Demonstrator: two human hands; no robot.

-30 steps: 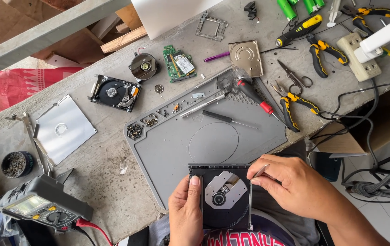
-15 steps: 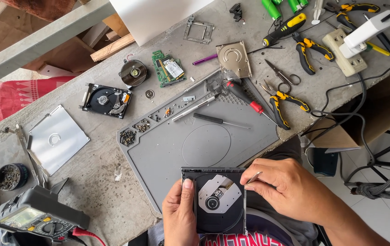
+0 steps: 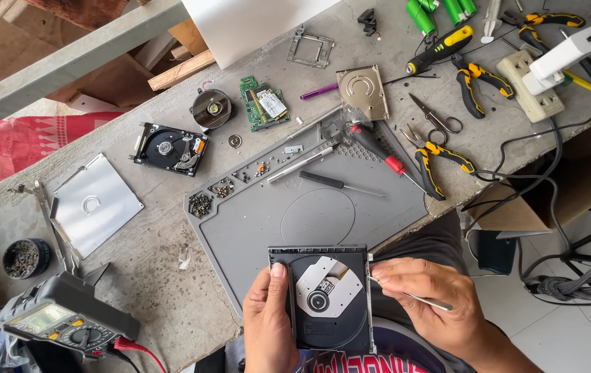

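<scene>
L grip (image 3: 270, 323) clamped on drive (image 3: 326, 298), thumb on its left edge. R grip (image 3: 428, 295) pinches thin tool (image 3: 411, 298); tip touches drive's right edge, just left of R grip. Drive's long axis runs away from body.

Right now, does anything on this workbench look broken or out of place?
Several things lie opened up. The disc drive held in the left hand has its cover off, while the right hand holds a thin metal tool at its edge. A hard drive lies open, and loose screws sit on the grey mat.
</scene>
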